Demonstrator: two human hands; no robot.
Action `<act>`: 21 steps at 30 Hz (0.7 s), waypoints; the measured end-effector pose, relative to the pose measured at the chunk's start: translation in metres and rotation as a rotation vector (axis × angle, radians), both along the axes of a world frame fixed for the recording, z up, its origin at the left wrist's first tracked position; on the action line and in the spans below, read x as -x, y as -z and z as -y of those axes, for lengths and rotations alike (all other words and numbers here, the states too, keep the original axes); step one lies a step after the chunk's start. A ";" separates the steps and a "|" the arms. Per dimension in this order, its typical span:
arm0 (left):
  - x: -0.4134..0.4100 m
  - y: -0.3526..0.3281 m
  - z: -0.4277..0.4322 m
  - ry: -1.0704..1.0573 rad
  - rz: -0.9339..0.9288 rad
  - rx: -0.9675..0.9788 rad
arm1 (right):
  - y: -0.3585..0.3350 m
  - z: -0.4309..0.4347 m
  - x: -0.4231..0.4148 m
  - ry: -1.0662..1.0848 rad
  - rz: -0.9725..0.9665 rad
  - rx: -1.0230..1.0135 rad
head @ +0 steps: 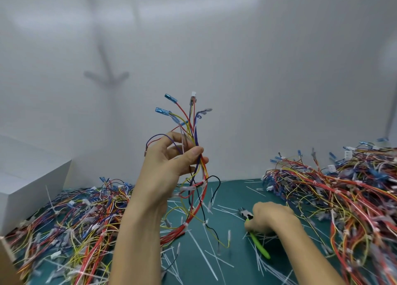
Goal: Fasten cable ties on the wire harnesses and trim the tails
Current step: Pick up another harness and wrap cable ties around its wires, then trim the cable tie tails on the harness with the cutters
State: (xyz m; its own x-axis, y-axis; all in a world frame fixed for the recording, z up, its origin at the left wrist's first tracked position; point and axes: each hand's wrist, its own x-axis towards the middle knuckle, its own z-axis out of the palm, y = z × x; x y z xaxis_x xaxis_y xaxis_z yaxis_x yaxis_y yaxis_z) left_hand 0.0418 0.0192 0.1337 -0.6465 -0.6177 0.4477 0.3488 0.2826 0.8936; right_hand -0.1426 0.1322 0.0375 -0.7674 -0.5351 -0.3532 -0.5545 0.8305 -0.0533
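Head: harness point(196, 134) in left hand point(169, 166)

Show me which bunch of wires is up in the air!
The harness gripped by the left hand. The left pile and right pile lie on the green mat.

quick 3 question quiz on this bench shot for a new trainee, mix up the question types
1. True or false: the left hand holds a wire harness up above the green mat.
2. Multiple choice: what does the right hand grip on the mat? A) green-handled cutters B) a roll of tape C) a screwdriver
3. Fill in the gap: the thin white strips scattered over the mat are trimmed cable tie ____.

Key: 1 true; 2 A; 3 tails.
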 end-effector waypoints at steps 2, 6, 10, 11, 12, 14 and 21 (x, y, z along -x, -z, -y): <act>0.001 0.000 -0.001 -0.008 0.008 0.017 | -0.004 0.003 0.000 -0.006 0.010 0.045; 0.000 0.000 -0.002 -0.020 0.015 0.026 | -0.017 0.005 -0.004 -0.032 0.031 0.145; -0.002 -0.002 -0.003 -0.040 -0.009 0.009 | -0.034 0.000 -0.010 -0.038 0.079 0.414; -0.002 -0.003 -0.003 -0.048 -0.014 0.007 | -0.040 -0.001 -0.012 -0.043 0.080 0.469; -0.002 -0.003 -0.003 -0.056 -0.017 0.005 | -0.046 -0.003 -0.014 -0.053 0.086 0.517; -0.003 -0.004 -0.003 -0.067 -0.020 -0.003 | -0.054 -0.005 -0.019 -0.070 0.127 0.623; -0.002 -0.004 -0.003 -0.120 -0.045 -0.008 | -0.082 -0.014 -0.038 -0.187 0.396 1.112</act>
